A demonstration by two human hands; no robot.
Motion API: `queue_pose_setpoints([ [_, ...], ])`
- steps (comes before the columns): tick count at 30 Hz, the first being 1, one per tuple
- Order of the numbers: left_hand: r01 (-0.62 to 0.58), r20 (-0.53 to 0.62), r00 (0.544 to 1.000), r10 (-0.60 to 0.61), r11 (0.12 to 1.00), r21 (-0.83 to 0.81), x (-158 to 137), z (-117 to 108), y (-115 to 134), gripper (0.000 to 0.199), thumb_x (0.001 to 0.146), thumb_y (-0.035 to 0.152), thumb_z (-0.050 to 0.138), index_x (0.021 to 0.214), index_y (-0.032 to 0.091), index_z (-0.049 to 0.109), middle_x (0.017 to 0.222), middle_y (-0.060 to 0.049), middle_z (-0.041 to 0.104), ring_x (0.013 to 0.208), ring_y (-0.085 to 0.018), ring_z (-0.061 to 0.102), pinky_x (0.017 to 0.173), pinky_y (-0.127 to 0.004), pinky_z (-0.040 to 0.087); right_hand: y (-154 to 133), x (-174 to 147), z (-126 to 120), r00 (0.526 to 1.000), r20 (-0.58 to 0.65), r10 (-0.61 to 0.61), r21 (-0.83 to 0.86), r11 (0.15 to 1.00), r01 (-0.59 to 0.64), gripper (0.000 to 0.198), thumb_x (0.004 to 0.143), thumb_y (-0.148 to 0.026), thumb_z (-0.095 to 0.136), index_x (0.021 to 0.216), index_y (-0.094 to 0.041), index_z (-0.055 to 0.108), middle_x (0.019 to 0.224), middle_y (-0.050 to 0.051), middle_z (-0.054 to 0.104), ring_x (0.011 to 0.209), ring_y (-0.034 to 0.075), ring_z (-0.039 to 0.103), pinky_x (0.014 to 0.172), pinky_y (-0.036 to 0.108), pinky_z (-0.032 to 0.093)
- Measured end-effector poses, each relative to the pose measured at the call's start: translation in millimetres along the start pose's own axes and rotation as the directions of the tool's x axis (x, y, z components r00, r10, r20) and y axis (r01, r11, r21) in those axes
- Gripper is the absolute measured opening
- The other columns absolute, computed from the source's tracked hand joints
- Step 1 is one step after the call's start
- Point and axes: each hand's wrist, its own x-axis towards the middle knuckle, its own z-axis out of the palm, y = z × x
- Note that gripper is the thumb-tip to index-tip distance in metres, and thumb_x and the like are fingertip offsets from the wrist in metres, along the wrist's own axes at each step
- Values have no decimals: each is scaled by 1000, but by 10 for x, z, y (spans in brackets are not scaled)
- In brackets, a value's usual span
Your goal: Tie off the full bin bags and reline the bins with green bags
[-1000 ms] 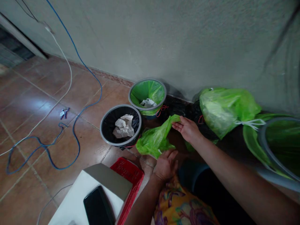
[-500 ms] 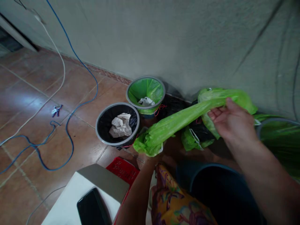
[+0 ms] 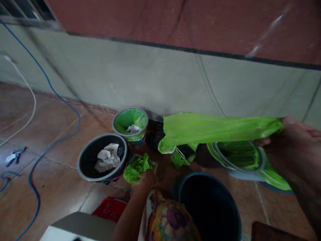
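My right hand point(image 3: 288, 144) pinches one end of a long, folded green garbage bag point(image 3: 213, 129), which stretches leftward through the air in front of the wall. Low in the middle, my left hand point(image 3: 148, 179) is closed on a crumpled bunch of green garbage bags point(image 3: 136, 168). A gap shows between that bunch and the long bag. Below the long bag stands a bin with a grey rim and green liner point(image 3: 260, 160). Just left of my left hand is a black-lined bin point(image 3: 81, 160) with crumpled paper point(image 3: 109, 157) inside.
A green-lined bin point(image 3: 129, 117) with paper sits by the wall. A dark blue bin point(image 3: 235, 207) stands before me. Black and green bags point(image 3: 184, 155) lie behind it. A blue cable point(image 3: 37, 164) crosses the floor. A white box point(image 3: 75, 227) is at lower left.
The long green bag has parted from the bunch in my left hand. My right hand has carried it rightward and it hangs nearly level. My view has turned up and right.
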Motion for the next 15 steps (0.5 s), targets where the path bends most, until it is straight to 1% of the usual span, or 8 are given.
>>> queue_pose_setpoints([
  [2,-108,-131,985,110,994,16,-178,-268,235,73,75,31,77,141,13,52,137,-27,57,121,-40,61,97,-49,51,-169,-152,-147,999,-23,28,33,999,-27,28,78,-36,77,61,-18,65,57,2,58,52,9,56,52,18,47],
  [3,-184,-231,955,186,982,28,-279,-405,379,84,75,34,77,150,16,42,149,-26,47,129,-39,56,102,-48,48,-261,-225,-228,999,-22,33,52,998,-32,30,76,-38,79,60,-17,65,56,2,58,51,9,56,52,18,48],
  [5,-334,-375,864,335,940,70,-475,-658,712,101,75,36,77,159,22,23,163,-23,26,143,-38,41,111,-53,40,-473,-360,-396,998,-20,56,118,992,-53,30,73,-40,81,61,-17,65,55,2,59,49,9,56,51,17,51],
  [7,-481,-385,783,488,868,122,-644,-855,1088,110,73,34,78,161,24,11,167,-20,18,150,-36,29,116,-58,32,-737,-480,-546,990,-36,136,218,968,-125,27,78,-38,77,64,-17,66,55,1,61,47,10,57,49,17,52],
  [9,-616,-313,701,640,766,186,-785,-984,1466,111,72,27,78,161,21,11,163,-20,28,149,-34,31,119,-59,25,-1033,-569,-673,973,-69,221,346,920,-184,26,88,-31,65,67,-17,66,54,0,60,44,9,57,46,17,52],
  [11,-712,-219,623,751,660,239,-911,-1061,1794,98,74,13,71,159,17,22,148,-20,53,139,-31,47,121,-56,22,-1306,-590,-825,963,-108,248,462,870,-173,34,98,-25,52,67,-17,63,53,-2,59,44,7,57,46,15,52],
  [13,-784,-181,556,812,584,211,-1029,-1115,2011,81,74,3,60,152,14,41,128,-16,69,124,-28,60,119,-49,28,-1487,-509,-1085,958,-183,222,546,833,-89,39,102,-22,44,68,-16,62,55,-2,60,46,5,58,48,13,51],
  [15,-840,-237,514,824,540,58,-1136,-1165,2082,62,75,2,53,135,15,60,118,-13,73,114,-24,65,111,-39,41,-1527,-331,-1502,927,-320,198,577,816,24,39,103,-18,43,67,-15,59,57,-3,60,49,3,59,53,11,51],
])
